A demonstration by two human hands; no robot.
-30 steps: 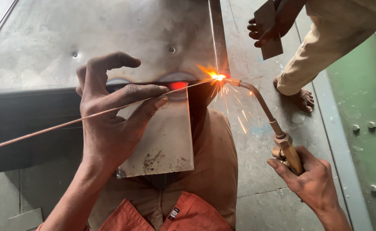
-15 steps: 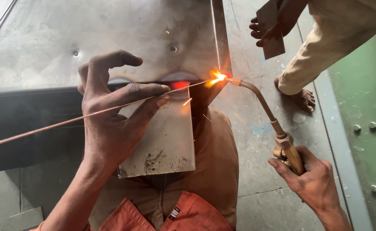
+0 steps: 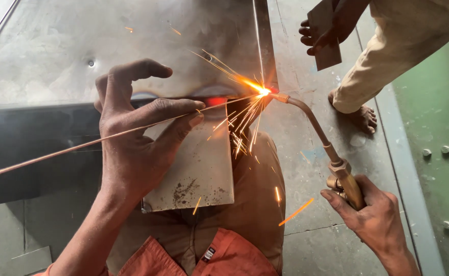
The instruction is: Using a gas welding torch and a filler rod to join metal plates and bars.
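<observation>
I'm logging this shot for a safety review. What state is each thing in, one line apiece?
Torch: lit, flame at the seam, throwing sparks.
Right hand: gripping the torch handle.
Filler rod: tip fed into the flame.
Left hand: fingers pinching the rod.
Seam: glowing red beside the flame.
Small steel plate: resting on the knee, rust-spotted.
Co-worker's hand: holding a flat metal piece.

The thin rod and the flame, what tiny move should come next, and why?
Probably slide the torch flame a little along the seam. The rod in the left hand already meets the flame at the metal sheet edge, sparks fly there, and a spot glows red just behind.
</observation>
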